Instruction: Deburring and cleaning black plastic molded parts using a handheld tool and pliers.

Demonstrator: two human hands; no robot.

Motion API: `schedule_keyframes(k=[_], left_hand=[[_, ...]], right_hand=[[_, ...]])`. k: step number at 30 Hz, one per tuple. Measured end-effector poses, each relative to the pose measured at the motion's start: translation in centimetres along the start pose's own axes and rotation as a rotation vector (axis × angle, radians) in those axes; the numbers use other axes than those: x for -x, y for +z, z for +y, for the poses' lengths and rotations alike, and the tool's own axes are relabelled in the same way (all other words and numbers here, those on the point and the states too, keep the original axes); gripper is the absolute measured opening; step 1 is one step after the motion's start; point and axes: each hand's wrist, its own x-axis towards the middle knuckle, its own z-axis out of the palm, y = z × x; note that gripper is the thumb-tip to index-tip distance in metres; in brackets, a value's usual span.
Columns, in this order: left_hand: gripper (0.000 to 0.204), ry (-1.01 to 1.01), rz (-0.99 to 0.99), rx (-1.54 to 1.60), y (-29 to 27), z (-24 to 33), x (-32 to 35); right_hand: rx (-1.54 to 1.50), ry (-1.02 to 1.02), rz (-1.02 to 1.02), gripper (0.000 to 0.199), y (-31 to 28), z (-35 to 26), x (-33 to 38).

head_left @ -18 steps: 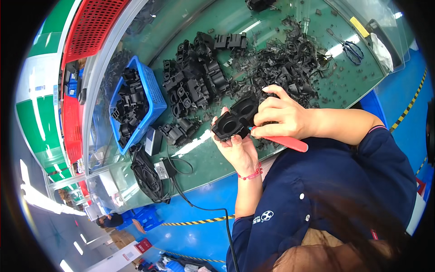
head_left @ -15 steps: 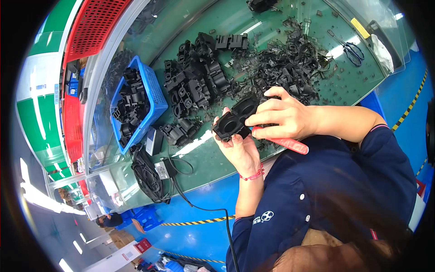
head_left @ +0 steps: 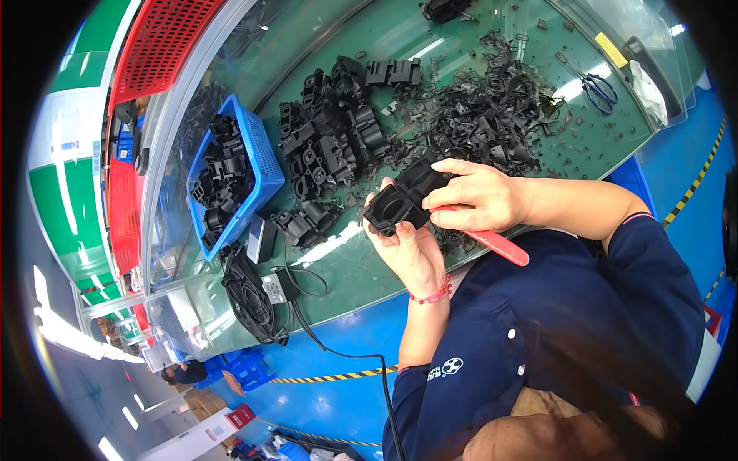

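Observation:
My left hand [head_left: 410,260] grips a black moulded plastic part [head_left: 393,209] with round openings, its thumb on the near edge and fingers behind. My right hand [head_left: 486,198] is closed around a red-handled tool [head_left: 503,247], whose handle sticks out below the fingers. Its working end is against or just beside the part and is hidden by my fingers, so its kind does not show. Both hands are above the near edge of the green table [head_left: 357,276]. Beyond them lies a heap of black plastic scraps [head_left: 492,115].
Several black moulded parts [head_left: 330,146] lie left of the scraps. A blue basket [head_left: 265,157] holds more of them. Near it are a coiled black cable [head_left: 250,303] and a small grey box [head_left: 274,288]. Scissors [head_left: 600,91] lie at the far right, by a clear panel.
The part has tilted in my left hand, so its openings face differently. My right hand and the red handle have shifted slightly right and turned a little.

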Motion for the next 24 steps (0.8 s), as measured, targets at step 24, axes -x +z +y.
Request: schedule_keyframes(k=[24], left_hand=[[0.081, -0.039, -0.078, 0.098, -1.7, 0.1, 0.3]], right_hand=[[-0.641, 0.866, 0.333, 0.020, -2.9, 2.1, 0.5]])
